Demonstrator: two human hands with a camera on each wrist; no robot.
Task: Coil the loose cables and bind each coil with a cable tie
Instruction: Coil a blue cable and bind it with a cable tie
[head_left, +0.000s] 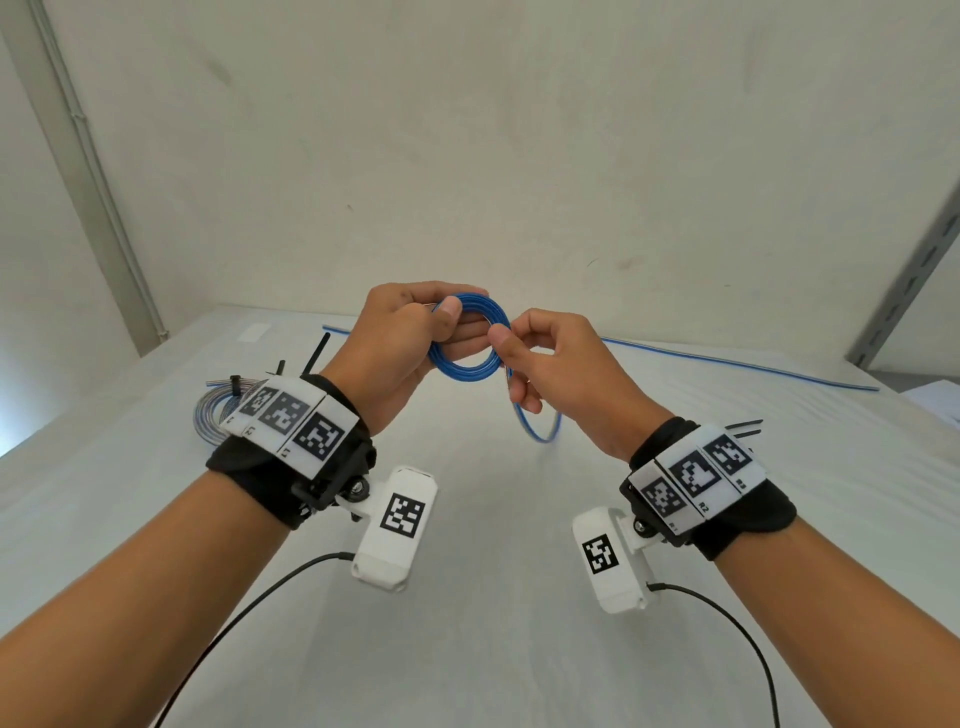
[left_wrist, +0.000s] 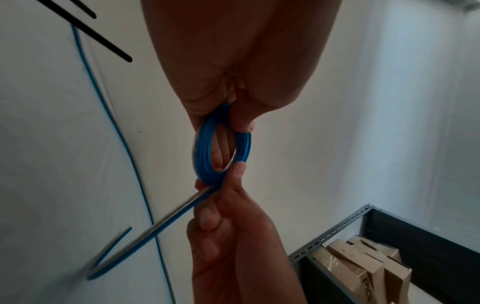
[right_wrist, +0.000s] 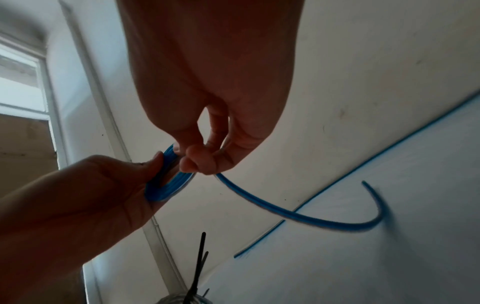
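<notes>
Item 1, blue cable coil (head_left: 467, 340): several tight turns, held in the air above the table (head_left: 467, 519), between my two hands. My left hand (head_left: 400, 348) grips the coil's left side, thumb over the turns and fingers curled behind them; from the left wrist view the thumb (left_wrist: 242, 115) presses on the coil's upper edge.

Item 2, free tail (right_wrist: 298, 216) of the same cable: leaves the coil at its right side, passes through my right hand (head_left: 561, 374), then hangs in a curved loop below it, its cut end in the air. The right hand pinches the cable between thumb and forefinger where the tail meets the coil; its other fingers are curled around the tail.

Item 3, second blue cable (head_left: 727, 361): lies loose and nearly straight across the far side of the table, near the wall.

Item 4, grey cable coil (head_left: 218, 410): flat on the table at my left, partly hidden by the left wristband, with a black cable tie (head_left: 236, 384) around it.

Item 5, loose black cable ties (head_left: 743, 427): on the table just beyond the right wristband.

Item 6, metal shelving (left_wrist: 389, 246) with brown packets, seen from the left wrist view beside the table.
</notes>
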